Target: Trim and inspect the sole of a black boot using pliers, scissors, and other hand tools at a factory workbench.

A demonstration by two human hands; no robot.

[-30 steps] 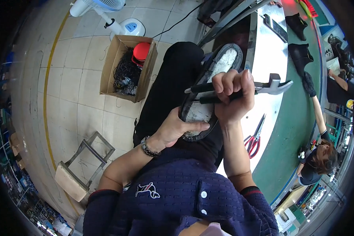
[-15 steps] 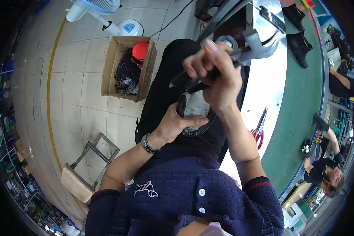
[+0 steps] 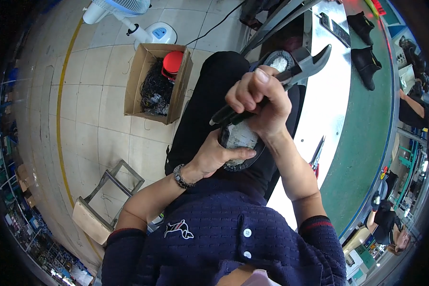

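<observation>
A black shoe (image 3: pixel 240 137) lies bottom up across my lap, its pale, rough underside framed by a dark rim. My left hand (image 3: pixel 218 151) grips its near end, thumb laid over the underside. Above the shoe's middle, my right hand (image 3: pixel 270 101) is closed round the black handles of lasting pliers (image 3: pixel 306 66). Their curved metal head points up and right, while the handle ends stick out at the left. My right hand and the pliers hide the middle of the shoe; its far end (image 3: pixel 279 62) shows beyond them.
Left of my legs stands a cardboard box (image 3: pixel 181 93) with black scraps and a red container (image 3: pixel 172 62). A fan (image 3: pixel 124 7) and a stool (image 3: pixel 93 221) are nearby. Rightward, a metal bench holds a phone (image 3: pixel 335 29) and red-handled tool (image 3: pixel 316 159); black boots (image 3: pixel 366 66) stand on a green belt.
My right hand has tilted the pliers slightly, and their head, blurred before, now shows sharply. The left hand keeps its hold on the shoe. At far right, a co-worker has shifted.
</observation>
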